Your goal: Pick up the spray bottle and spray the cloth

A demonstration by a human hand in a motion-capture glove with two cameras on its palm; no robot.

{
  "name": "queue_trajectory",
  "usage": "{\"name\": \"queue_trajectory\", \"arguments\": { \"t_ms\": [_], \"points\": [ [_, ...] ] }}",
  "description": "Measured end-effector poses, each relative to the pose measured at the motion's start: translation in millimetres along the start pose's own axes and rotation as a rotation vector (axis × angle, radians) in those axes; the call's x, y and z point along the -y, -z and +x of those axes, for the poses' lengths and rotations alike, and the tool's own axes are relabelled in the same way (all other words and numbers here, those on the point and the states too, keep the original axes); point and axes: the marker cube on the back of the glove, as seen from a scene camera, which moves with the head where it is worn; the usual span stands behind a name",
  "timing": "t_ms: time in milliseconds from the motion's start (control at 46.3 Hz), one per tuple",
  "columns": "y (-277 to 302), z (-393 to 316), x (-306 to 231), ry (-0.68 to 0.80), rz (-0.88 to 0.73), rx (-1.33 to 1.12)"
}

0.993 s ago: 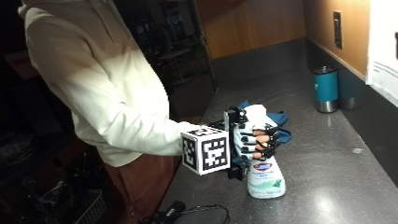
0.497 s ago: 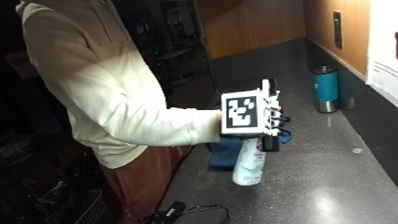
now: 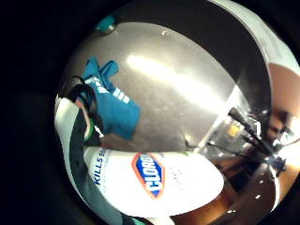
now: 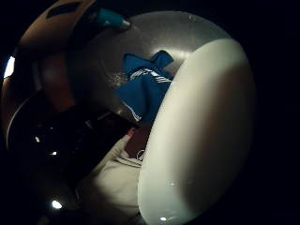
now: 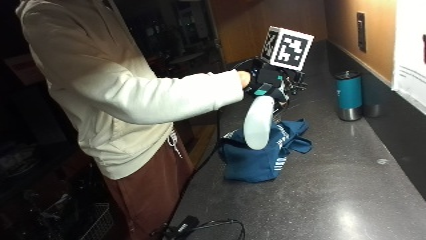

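Gripped in the gloved hand (image 5: 269,82), the bottle (image 5: 258,122) is held above the cloth (image 5: 263,152) on the counter (image 5: 333,190). With the nozzle direction hidden, spray may be sent past the cloth.

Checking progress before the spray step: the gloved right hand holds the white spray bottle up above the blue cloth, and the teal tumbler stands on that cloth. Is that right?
Not quite. The teal tumbler stands on the bare counter, apart from the blue cloth, as the outside view shows. The gloved right hand does hold the white spray bottle above the cloth.
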Motion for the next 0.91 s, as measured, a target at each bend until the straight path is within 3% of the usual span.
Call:
{"name": "queue_trajectory", "arguments": {
  "t_ms": [173, 389, 907],
  "points": [
    [-28.5, -32.1, 4.7, -0.011, -0.088, -0.172],
    [-68.8, -33.2, 4.8, -0.022, -0.135, -0.167],
    [-34.5, -25.7, -20.7, -0.036, -0.044, -0.103]
  ]
}}
